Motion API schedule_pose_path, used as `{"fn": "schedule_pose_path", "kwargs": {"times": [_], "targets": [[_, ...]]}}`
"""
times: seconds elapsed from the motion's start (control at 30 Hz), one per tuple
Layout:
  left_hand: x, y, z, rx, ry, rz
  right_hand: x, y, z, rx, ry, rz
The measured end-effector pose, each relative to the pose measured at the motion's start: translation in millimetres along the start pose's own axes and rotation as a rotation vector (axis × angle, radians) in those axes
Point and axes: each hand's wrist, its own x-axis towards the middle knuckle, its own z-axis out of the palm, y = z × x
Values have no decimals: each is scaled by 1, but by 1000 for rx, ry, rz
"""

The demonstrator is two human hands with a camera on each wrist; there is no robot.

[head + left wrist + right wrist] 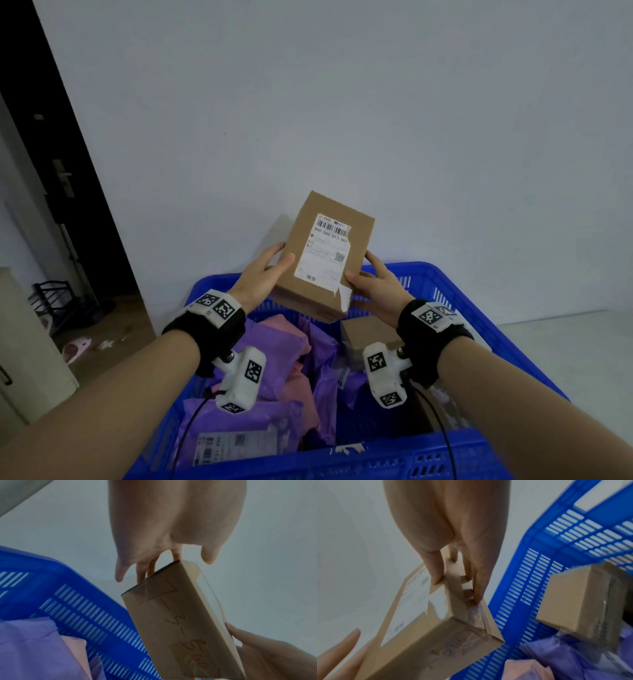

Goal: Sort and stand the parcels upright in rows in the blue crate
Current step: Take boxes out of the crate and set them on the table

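Observation:
A flat brown cardboard parcel (pixel 325 253) with a white shipping label is held up above the far end of the blue crate (pixel 479 342). My left hand (pixel 263 274) grips its left edge, thumb on the label face and fingers behind. My right hand (pixel 373 284) holds its right edge the same way. In the left wrist view the parcel (pixel 180 622) shows handwriting on its narrow side, under my left hand (pixel 154 561). The right wrist view has my right hand (pixel 453 574) pinching the parcel (pixel 423 635) near a taped corner.
Inside the crate lie several purple mailer bags (pixel 274 349), a pink bag (pixel 305 387) and a small cardboard box (pixel 363 334). A labelled purple bag (pixel 236 442) lies at the near end. A white wall (pixel 308 120) stands right behind the crate; a dark doorway (pixel 51 171) is at left.

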Motion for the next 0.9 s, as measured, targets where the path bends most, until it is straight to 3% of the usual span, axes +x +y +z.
{"fn": "schedule_pose_path", "kwargs": {"times": [0.3, 0.67, 0.9], "targets": [[19, 7, 25, -214, 6, -19, -14, -26, -34, -119, 52, -43], [41, 35, 99, -305, -235, 20, -47, -71, -111, -248, 213, -79], [51, 64, 173, -338, -349, 49, -66, -90, -181, -278, 306, -84]]}}
